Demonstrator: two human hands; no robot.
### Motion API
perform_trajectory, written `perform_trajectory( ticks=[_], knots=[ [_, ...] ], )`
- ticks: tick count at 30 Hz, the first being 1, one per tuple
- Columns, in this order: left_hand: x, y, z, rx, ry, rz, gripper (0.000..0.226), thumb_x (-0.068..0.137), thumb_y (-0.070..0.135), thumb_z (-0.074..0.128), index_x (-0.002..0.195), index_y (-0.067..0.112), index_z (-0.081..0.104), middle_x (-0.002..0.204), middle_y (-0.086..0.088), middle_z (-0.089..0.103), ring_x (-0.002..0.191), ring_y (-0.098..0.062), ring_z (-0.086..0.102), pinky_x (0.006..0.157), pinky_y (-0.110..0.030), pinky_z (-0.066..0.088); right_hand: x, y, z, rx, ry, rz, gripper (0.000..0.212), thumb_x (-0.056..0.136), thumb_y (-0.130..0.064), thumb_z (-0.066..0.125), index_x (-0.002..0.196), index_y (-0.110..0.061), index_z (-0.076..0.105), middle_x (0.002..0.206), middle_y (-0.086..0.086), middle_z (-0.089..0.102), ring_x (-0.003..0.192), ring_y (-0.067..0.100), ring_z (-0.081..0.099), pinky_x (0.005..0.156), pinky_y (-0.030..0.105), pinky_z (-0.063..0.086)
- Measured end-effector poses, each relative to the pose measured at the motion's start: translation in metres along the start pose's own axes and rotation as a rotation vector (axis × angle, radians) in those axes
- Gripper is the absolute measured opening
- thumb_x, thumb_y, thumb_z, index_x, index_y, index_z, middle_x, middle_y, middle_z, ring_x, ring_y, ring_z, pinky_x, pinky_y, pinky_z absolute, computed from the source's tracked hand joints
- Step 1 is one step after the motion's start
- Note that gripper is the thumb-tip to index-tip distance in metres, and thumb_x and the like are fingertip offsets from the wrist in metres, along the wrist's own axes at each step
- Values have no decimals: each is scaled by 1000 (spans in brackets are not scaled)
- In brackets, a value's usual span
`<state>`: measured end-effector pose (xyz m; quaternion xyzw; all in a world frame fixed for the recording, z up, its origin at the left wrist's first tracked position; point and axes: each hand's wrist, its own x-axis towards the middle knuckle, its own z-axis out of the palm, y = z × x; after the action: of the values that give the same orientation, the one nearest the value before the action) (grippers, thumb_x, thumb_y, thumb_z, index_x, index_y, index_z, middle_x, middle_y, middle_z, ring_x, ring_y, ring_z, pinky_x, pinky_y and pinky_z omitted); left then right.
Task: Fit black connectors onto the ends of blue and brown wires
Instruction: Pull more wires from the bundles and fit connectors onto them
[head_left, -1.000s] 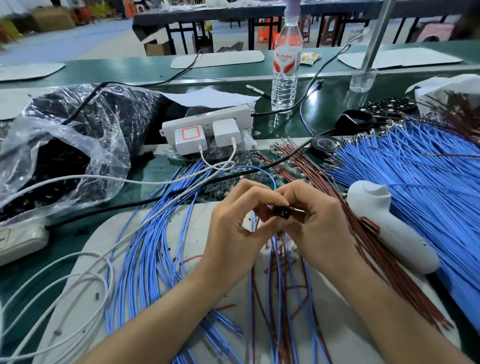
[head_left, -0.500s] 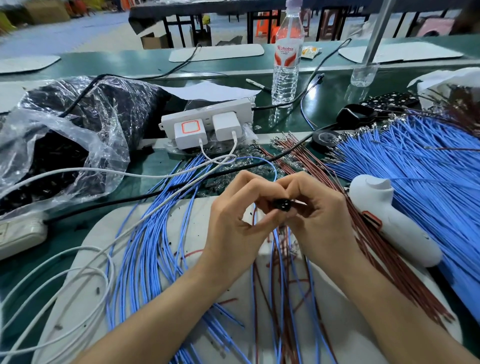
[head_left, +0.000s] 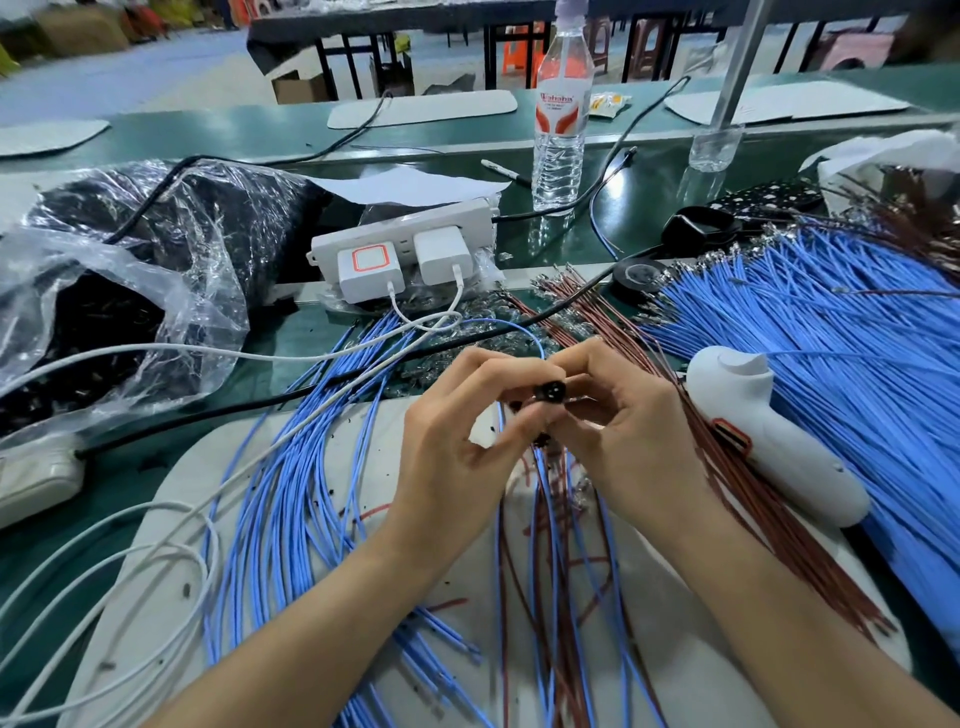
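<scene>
A small round black connector (head_left: 551, 391) sits between my two hands above the white board (head_left: 311, 519). My left hand (head_left: 457, 447) pinches it with thumb and forefinger. My right hand (head_left: 618, 421) curls round it from the right, fingertips on its far side. Blue wires and brown wires (head_left: 550, 545) hang from under my hands toward me. A loose fan of blue wires (head_left: 291, 493) lies at the left of the board. A large bundle of blue wires (head_left: 857, 364) spreads at the right, with a bundle of brown wires (head_left: 753, 493) along its inner edge.
A white handheld tool (head_left: 769, 436) lies just right of my right hand. A power strip with chargers (head_left: 405, 249) stands behind. A clear plastic bag of black parts (head_left: 119, 291) fills the left. A water bottle (head_left: 561, 119), black tape roll (head_left: 639, 275) and white cables (head_left: 104, 597) lie around.
My fingers have shifted on the connector, turning its round face toward me. Both hands stay in the same spot above the board.
</scene>
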<state>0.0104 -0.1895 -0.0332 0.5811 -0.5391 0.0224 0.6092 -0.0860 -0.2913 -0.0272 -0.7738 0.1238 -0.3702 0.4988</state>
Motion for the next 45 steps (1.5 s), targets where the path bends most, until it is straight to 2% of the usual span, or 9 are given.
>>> perform_trajectory(
  ticks=[2,5,7,10,12,21,29,39,45],
  knots=[
    [1,-1,-1,-2,4,3,22,85,13,69,105,20,64,94,-2,62,88,-17,63,78,-32,51,0,0,0,-37,3,-7,24,78,2,70,85,-20,63,78,1,68,70,14,66,64,27,55],
    [0,0,0,1,-9,11,20,86,17,68,106,20,63,94,-3,61,88,-18,62,78,-33,51,1,2,-3,-89,14,-11,23,76,8,70,85,-13,67,78,5,68,69,21,63,63,30,51],
    [-1,0,1,16,-2,13,19,87,18,66,105,20,63,94,-4,60,88,-19,61,78,-33,51,2,2,-4,-111,13,-26,25,74,7,72,84,-16,67,78,3,67,69,19,59,63,26,48],
    [-1,-1,2,52,29,16,17,86,16,66,103,18,65,95,-5,56,89,-15,58,80,-24,48,2,2,-3,-127,1,-51,15,73,-5,71,84,-14,68,78,2,67,70,11,57,65,26,48],
    [-1,-2,1,57,26,3,17,86,13,67,102,17,64,95,-6,56,89,-13,58,81,-21,48,2,2,-3,-140,2,-67,12,73,-10,67,84,-10,69,77,1,66,71,11,58,68,28,49],
    [-1,-4,2,40,7,-4,20,84,6,65,102,14,64,97,0,58,91,-11,60,83,-22,49,1,5,-3,-65,12,-86,11,74,-6,68,85,-4,69,79,5,68,75,21,66,71,44,55],
    [-2,-3,3,73,10,7,20,84,4,66,102,13,65,94,-4,58,90,-10,59,81,-20,48,1,4,-4,-137,-13,-104,15,73,6,72,84,-3,69,77,5,67,72,18,65,70,37,54],
    [-4,-2,4,145,12,49,19,85,6,65,103,11,65,93,-8,58,89,-9,58,81,-17,45,1,6,-4,-220,-31,-90,16,72,8,74,84,-2,70,77,6,68,71,19,64,67,35,51],
    [-4,-2,5,179,22,53,16,86,10,68,102,10,65,92,-7,57,86,-9,56,78,-15,44,-1,4,-3,-206,0,-57,13,74,5,74,80,-5,70,72,2,67,67,13,62,65,28,51]
  ],
)
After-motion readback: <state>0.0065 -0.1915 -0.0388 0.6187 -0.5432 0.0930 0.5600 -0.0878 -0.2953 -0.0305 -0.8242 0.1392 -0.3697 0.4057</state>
